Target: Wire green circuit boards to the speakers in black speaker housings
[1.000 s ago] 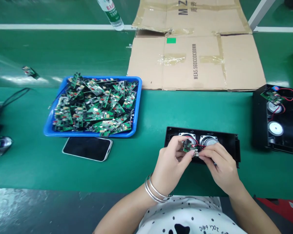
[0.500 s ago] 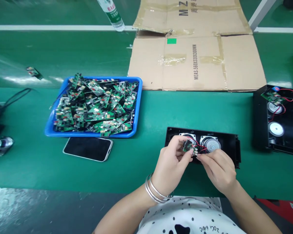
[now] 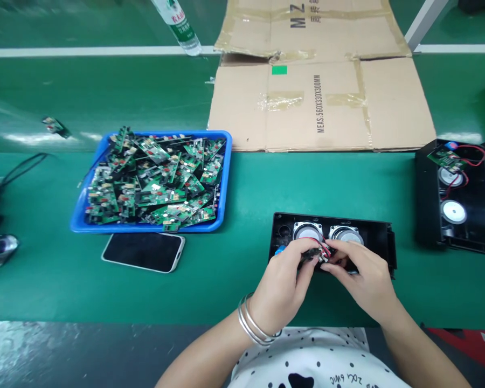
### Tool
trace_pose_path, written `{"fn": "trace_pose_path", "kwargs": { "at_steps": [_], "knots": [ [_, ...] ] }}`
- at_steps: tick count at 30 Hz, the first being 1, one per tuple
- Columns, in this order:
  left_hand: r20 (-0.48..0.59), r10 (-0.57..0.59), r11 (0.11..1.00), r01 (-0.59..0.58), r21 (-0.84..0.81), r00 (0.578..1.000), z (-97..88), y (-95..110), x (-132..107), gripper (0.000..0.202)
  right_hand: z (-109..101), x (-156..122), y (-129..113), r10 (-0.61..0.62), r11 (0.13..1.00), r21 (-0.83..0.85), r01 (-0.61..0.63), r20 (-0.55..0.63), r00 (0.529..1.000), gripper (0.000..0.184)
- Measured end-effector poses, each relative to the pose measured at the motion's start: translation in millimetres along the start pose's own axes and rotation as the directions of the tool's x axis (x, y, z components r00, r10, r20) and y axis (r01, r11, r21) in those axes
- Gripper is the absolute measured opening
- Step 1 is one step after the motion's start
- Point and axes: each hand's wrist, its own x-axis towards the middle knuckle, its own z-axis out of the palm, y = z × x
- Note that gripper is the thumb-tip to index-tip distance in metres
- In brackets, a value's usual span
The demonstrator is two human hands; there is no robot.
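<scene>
A small circuit board (image 3: 323,254) with red and black wires is held tilted above a black speaker housing (image 3: 378,245). My left hand (image 3: 285,280) grips its left end between thumb and fingers, which hide much of it. On the right end, my right hand (image 3: 366,277) has its thumb and index finger closed around the connector side; the exact contact is partly hidden. Two round speaker drivers (image 3: 308,231) sit in the housing behind my fingers. A blue part (image 3: 280,249) shows beside my left hand, inside the housing.
A blue tray (image 3: 228,183) heaped with circuit boards stands left, a phone (image 3: 143,251) at its front edge. Another speaker housing (image 3: 426,205) with a wired board is at right. Flattened cardboard (image 3: 291,124), a water bottle (image 3: 181,27) and a loose board (image 3: 55,126) lie farther back.
The circuit board has been tilted and its face turned out of view. My right hand has shifted from pinching at its lower connector corner to surrounding its right end. A blue part now shows.
</scene>
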Motion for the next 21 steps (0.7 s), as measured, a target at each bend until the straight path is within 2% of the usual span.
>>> {"fn": "trace_pose_path", "kwargs": {
  "at_steps": [2, 6, 11, 16, 21],
  "knots": [
    [-0.017, 0.020, 1.000, -0.020, 0.022, 1.000, 1.0, -1, 0, 0.027, -1, 0, 1, 0.012, 1.000, 0.017, -0.012, 0.026, 1.000, 0.028],
    [-0.021, 0.031, 0.999, -0.030, 0.037, 0.999, 2.6, 0, -1, 0.025, 1, -2, 1, 0.037, 0.999, 0.007, -0.037, 0.024, 0.999, 0.020],
    [-0.021, 0.017, 0.998, -0.016, 0.066, 1.000, 4.5, 3, -1, 0.024, 8, -3, 3, 0.002, 0.991, -0.135, -0.002, -0.001, 1.000, 0.016],
    [-0.007, -0.036, 0.999, 0.036, 0.004, 0.999, 4.8, 2, 3, 0.023, 13, -1, 3, -0.074, 0.959, -0.279, 0.055, -0.060, 0.995, 0.014],
    [0.029, -0.106, 0.994, 0.106, 0.001, 0.994, 2.9, 2, 5, 0.021, 15, 1, 2, -0.036, 0.963, -0.271, 0.012, -0.087, 0.996, 0.014]
  ]
}}
